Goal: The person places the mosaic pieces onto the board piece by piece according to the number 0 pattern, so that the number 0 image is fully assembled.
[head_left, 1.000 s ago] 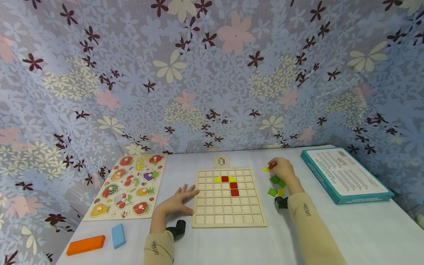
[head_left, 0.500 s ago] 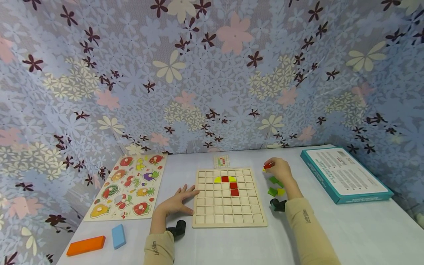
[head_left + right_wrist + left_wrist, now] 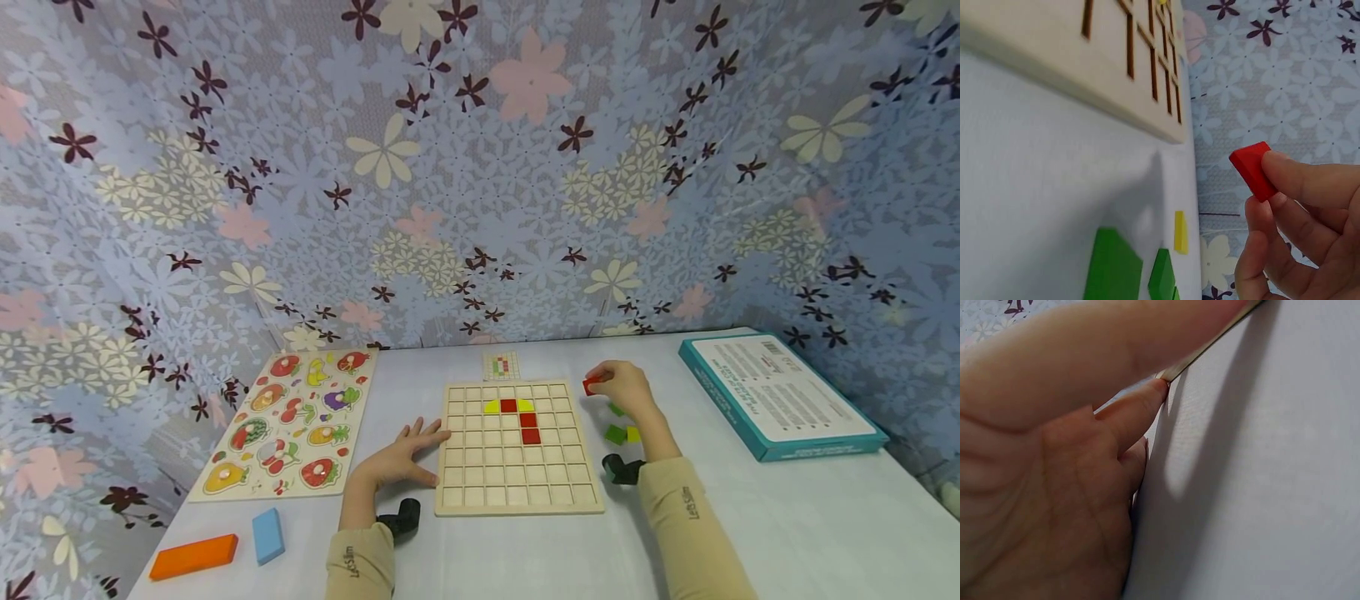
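A wooden grid board (image 3: 519, 492) lies on the white table, with yellow and red tiles (image 3: 510, 406) set in its upper rows. My right hand (image 3: 621, 388) pinches a small red square tile (image 3: 591, 385) just off the board's upper right corner; the right wrist view shows the red tile (image 3: 1252, 170) held between fingertips above the table. My left hand (image 3: 401, 455) rests flat with spread fingers against the board's left edge. In the left wrist view the left hand's fingers (image 3: 1132, 412) lie straight on the table beside the board.
Loose green and yellow tiles (image 3: 621, 432) lie right of the board. A small pattern card (image 3: 502, 365) sits behind it. A fruit peg puzzle (image 3: 292, 421) is at left, orange (image 3: 193, 556) and blue (image 3: 267, 534) blocks at front left, a teal box (image 3: 780, 394) at right.
My right hand has lifted the red tile from the loose pile and carried it left toward the board's upper right corner. The left hand has stayed in place.
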`<state>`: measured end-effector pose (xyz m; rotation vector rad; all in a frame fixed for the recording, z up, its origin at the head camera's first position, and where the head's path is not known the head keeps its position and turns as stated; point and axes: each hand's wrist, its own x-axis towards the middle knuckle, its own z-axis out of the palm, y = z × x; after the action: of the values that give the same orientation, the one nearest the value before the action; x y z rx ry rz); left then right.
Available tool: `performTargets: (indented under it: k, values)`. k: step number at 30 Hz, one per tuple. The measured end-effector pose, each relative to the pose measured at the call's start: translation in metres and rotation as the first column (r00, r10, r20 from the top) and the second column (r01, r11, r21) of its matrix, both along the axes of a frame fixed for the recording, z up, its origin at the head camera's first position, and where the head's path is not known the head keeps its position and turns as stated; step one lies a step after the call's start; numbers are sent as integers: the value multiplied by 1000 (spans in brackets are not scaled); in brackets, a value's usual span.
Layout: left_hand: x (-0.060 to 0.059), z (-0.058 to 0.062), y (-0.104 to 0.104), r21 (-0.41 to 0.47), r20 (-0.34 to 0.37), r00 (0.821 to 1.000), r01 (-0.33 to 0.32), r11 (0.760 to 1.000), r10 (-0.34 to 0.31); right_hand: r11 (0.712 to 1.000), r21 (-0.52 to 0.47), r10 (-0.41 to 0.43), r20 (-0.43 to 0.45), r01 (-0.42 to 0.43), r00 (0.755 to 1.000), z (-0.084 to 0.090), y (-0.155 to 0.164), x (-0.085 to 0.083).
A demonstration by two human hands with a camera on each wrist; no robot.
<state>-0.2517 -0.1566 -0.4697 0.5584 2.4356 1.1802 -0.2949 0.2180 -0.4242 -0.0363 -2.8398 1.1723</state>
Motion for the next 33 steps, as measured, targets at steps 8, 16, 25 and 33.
performTargets:
  k: [8, 16, 25, 33]
  values:
    - [0, -2, -1, 0, 2, 1000, -3, 1000, 3, 998, -54, 11, 13, -11, 1000, 4, -12, 3]
    - [-1, -5, -2, -2, -12, 1000, 11, 1000, -11, 995, -91, 32, 36, -29, 999, 6, -19, 9]
    - [1, -3, -1, -2, -6, 1000, -4, 1000, 4, 990, -129, 67, 67, -58, 996, 8, -26, 17]
    - [2, -2, 0, 3, -5, 1000, 2, 1000, -2, 985, -159, 76, 71, -64, 995, 0, -28, 19]
